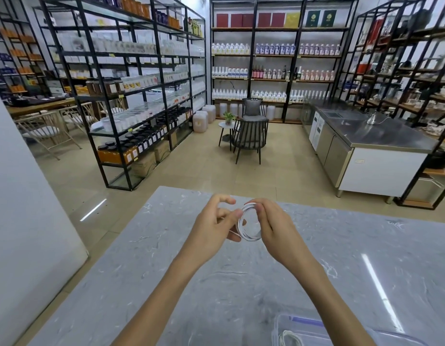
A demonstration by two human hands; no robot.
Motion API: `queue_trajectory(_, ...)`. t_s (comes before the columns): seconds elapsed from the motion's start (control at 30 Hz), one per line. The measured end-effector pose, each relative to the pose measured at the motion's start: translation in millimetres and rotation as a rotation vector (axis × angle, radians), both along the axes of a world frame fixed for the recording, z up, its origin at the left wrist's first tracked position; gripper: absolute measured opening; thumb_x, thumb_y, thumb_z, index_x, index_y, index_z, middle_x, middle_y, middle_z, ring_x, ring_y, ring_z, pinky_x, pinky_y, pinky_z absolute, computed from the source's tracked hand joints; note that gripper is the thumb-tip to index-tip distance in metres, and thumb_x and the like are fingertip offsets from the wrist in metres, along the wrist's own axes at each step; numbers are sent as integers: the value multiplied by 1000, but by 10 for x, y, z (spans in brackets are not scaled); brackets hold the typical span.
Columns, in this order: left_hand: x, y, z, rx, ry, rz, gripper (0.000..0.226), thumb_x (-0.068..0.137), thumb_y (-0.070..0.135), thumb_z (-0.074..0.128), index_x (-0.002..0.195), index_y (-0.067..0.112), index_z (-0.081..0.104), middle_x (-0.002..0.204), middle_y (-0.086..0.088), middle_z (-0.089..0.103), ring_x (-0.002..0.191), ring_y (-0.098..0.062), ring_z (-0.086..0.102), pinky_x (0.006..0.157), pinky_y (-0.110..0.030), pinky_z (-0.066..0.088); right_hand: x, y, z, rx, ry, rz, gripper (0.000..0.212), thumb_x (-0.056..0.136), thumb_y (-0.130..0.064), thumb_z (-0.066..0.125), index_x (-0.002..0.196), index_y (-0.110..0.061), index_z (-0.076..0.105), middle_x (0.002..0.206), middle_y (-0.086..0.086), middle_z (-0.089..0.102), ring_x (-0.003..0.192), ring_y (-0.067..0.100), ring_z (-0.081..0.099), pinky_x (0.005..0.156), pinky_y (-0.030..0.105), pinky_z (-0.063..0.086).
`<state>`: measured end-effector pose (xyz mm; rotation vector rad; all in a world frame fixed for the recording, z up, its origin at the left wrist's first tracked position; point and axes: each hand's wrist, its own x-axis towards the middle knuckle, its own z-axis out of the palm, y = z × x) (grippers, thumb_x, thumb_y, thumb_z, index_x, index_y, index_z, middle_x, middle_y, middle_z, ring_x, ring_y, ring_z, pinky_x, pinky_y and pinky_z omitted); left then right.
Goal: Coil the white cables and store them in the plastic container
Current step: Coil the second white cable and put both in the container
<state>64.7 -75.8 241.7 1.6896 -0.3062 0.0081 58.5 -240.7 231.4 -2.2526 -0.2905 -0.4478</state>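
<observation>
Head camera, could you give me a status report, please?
Left hand and right hand both pinching white cable coil above table. Second cable in plastic container. No obstruction.

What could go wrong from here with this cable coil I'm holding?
The coil, held only by the left hand and right hand with no tie showing, may spring open when released. The container is partly out of view, so a drop could miss. It already holds a cable; the two might tangle.

The room is bright and even, with soft light from above — long white shine marks lie on the grey table (116, 283) and the floor (74, 196) — and the shelves (97, 71) bend at the edges, a bit blurry.
</observation>
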Motion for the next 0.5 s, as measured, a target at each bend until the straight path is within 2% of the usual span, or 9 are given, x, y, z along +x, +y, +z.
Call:
queue_trajectory(0.07, -6, -10, 1, 51, -67, 70, 11, 95, 25, 62, 96, 18, 54, 79, -6, 72, 63, -21, 72, 64, -42, 62, -5, 10, -3, 27, -1, 4, 29, 105, -25, 32, 110, -20, 61, 105, -10, 62, 97, 4, 54, 83, 18, 37)
queue_trajectory(0.17, -29, -3, -3, 257, -245, 138, 12, 94, 24, 62, 85, 23, 54, 75, 3, 68, 61, -8, 69, 54, -29, 60, -10, 7, -4, 42, 11, 13, 30, 105, -24, 32, 109, -20, 62, 106, -11, 64, 98, 2, 55, 84, 14, 39)
queue_trajectory(0.23, -25, 18, 16, 282, -295, 167, 15, 94, 19, 61, 82, 27, 54, 74, 7, 67, 64, -5, 69, 52, -23, 57, -17, -13, -3, -1, 22, 40, 30, 105, -26, 33, 110, -23, 62, 100, -13, 63, 90, -1, 55, 79, 8, 37)
queue_trajectory(0.33, 5, 47, 29, 265, -289, 222, 13, 91, 15, 64, 81, 23, 61, 75, 8, 68, 66, -6, 68, 56, -25, 58, -49, -18, 24, 55, 7, 106, 28, 104, -26, 36, 108, -27, 64, 86, -17, 61, 77, 3, 54, 69, 9, 37)
queue_trajectory(0.43, -26, 3, -1, 229, -242, 187, 14, 93, 13, 62, 81, 18, 69, 73, 6, 70, 68, -8, 68, 61, -29, 60, -68, 4, 43, 161, -11, 99, 30, 105, -23, 38, 104, -26, 67, 74, -25, 59, 70, 1, 54, 65, 9, 38)
queue_trajectory(0.5, -66, -39, -24, 167, -185, 159, 20, 97, 12, 56, 86, 15, 72, 76, 2, 72, 69, -12, 69, 62, -29, 60, -78, 18, 57, 175, -12, 63, 31, 105, -22, 38, 104, -24, 68, 67, -21, 55, 67, 0, 53, 63, 10, 37)
